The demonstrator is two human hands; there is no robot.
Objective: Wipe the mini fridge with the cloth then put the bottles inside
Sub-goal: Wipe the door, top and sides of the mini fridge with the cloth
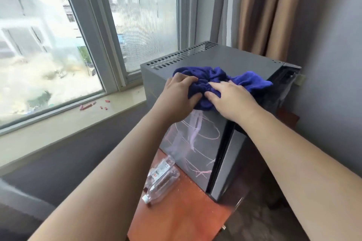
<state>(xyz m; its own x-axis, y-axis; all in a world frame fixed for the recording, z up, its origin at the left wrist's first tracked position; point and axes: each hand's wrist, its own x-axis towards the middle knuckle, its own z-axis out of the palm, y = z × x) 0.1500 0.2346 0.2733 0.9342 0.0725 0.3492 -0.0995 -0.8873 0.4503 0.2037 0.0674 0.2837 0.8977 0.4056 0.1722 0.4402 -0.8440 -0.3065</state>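
Observation:
A dark grey mini fridge (231, 58) stands on a reddish wooden table, its near side marked with pink scribbles. A bunched blue cloth (213, 77) lies on the fridge's top near corner. My left hand (179, 94) grips the cloth's left side, thumb tucked under the fabric. My right hand (230, 98) lies on the cloth with curled fingers digging into its folds. Two clear plastic bottles (163, 179) lie on their sides on the table beside the fridge's base.
The wooden table (182, 219) carries the fridge and bottles. A window sill (58, 123) at left holds small red crayon pieces (87, 106). Brown curtains (268, 10) hang behind the fridge, and a grey wall stands at right.

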